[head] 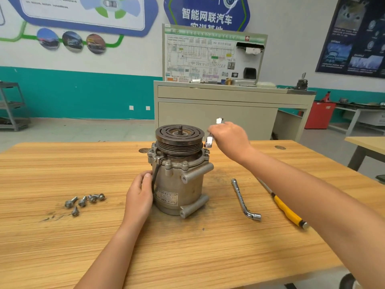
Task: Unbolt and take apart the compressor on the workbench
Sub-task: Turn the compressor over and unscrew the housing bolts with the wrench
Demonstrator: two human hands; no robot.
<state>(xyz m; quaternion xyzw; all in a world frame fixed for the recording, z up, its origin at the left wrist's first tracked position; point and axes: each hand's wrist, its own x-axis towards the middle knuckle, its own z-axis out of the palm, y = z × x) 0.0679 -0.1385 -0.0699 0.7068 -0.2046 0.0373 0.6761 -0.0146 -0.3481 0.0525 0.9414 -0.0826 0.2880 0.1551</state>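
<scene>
The grey metal compressor (179, 184) stands upright in the middle of the wooden workbench (187, 247), its dark grooved pulley (179, 134) on top. My left hand (139, 197) presses against its left side beside a black cable. My right hand (229, 136) is closed on a shiny wrench (209, 141), held just right of the pulley, above a flange bolt (206, 152). Several loose bolts (84, 202) lie on the bench to the left.
An L-shaped socket wrench (244, 199) and a yellow-handled screwdriver (285, 209) lie to the right of the compressor, partly under my right forearm. A beige cabinet with a wiring-diagram board (212, 57) stands behind the bench. Another table corner (366, 144) shows at far right.
</scene>
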